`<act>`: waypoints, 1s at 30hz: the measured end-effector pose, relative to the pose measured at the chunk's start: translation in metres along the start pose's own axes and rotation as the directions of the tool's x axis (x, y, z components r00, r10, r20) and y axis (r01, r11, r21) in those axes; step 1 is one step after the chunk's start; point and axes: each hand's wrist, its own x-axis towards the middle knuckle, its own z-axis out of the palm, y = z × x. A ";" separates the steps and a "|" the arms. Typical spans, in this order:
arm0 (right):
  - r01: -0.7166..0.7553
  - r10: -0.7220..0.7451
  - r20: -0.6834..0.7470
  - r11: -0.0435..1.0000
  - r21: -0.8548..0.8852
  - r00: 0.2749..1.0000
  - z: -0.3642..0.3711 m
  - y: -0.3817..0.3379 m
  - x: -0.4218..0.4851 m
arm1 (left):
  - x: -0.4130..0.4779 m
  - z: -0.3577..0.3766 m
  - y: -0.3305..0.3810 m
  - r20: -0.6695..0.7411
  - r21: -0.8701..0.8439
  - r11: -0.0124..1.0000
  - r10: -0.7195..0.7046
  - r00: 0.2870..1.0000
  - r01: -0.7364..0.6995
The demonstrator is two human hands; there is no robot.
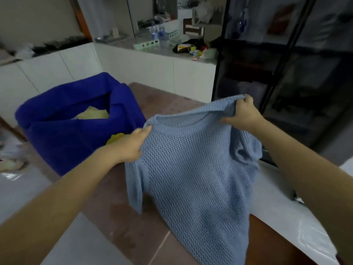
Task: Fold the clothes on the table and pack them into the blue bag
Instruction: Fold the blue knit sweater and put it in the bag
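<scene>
**Sweater held up by both shoulders over the worktop**

Both hands were clamped on the light blue sweater (194, 178), one at each shoulder, well apart with the neckline stretched between them. The left hand (129, 148) gripped the left shoulder, thumb on the front face by the collar. The right hand (242, 117) pinched the right shoulder, bunching the knit in its curled fingers, and sat higher and farther from the camera than the left.

The sweater hung front-facing from the hands, above the right half of the worktop (133, 226). Its lower part draped onto the surface toward the near edge. The left sleeve dangled straight down below the left hand. The right sleeve was gathered in a loose fold below the right hand, past the right edge.

Fabric: open honeycomb knit, ribbed round collar, uniform pale blue. No pattern or print seen.

The blue bag (76, 134) stood open at the far left corner of the worktop, just beside the left hand, with a pale yellow cloth (93, 114) inside. A yellow-green scrap (116, 138) showed between bag and left hand, not identifiable.
</scene>
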 end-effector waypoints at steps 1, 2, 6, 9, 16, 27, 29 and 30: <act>0.016 -0.016 0.018 0.999 -0.036 1.000 0.018 0.000 0.015 | 0.009 0.014 -0.008 0.026 -0.011 1.000 -0.018 0.999 0.019; 0.024 -0.022 0.027 0.997 -0.074 0.999 0.034 -0.002 0.026 | 0.018 0.027 -0.018 0.049 -0.031 0.999 -0.031 0.998 0.033; 0.092 -0.069 0.082 0.942 -0.324 0.994 0.082 -0.012 0.071 | 0.050 0.065 -0.053 0.091 -0.046 0.997 -0.053 0.994 0.058; 0.159 -0.124 0.104 0.860 -0.484 0.987 0.110 -0.021 0.108 | 0.071 0.084 -0.068 0.011 0.059 0.993 -0.101 0.995 0.100; 0.130 -0.042 0.263 0.936 -0.327 0.964 0.176 -0.028 0.132 | 0.089 0.128 -0.058 -0.171 0.155 0.966 -0.179 0.969 0.206; -0.342 0.342 0.123 0.939 -0.019 0.932 0.194 0.118 0.111 | 0.034 0.182 -0.059 -0.085 -0.055 0.922 -0.387 0.918 0.383; -0.349 0.345 0.077 0.936 0.040 0.935 0.194 0.122 0.123 | 0.018 0.184 -0.064 -0.046 -0.201 0.884 -0.439 0.897 0.423; -0.334 0.328 0.093 0.940 0.067 0.940 0.195 0.120 0.128 | 0.012 0.187 -0.065 -0.068 -0.272 0.877 -0.427 0.902 0.395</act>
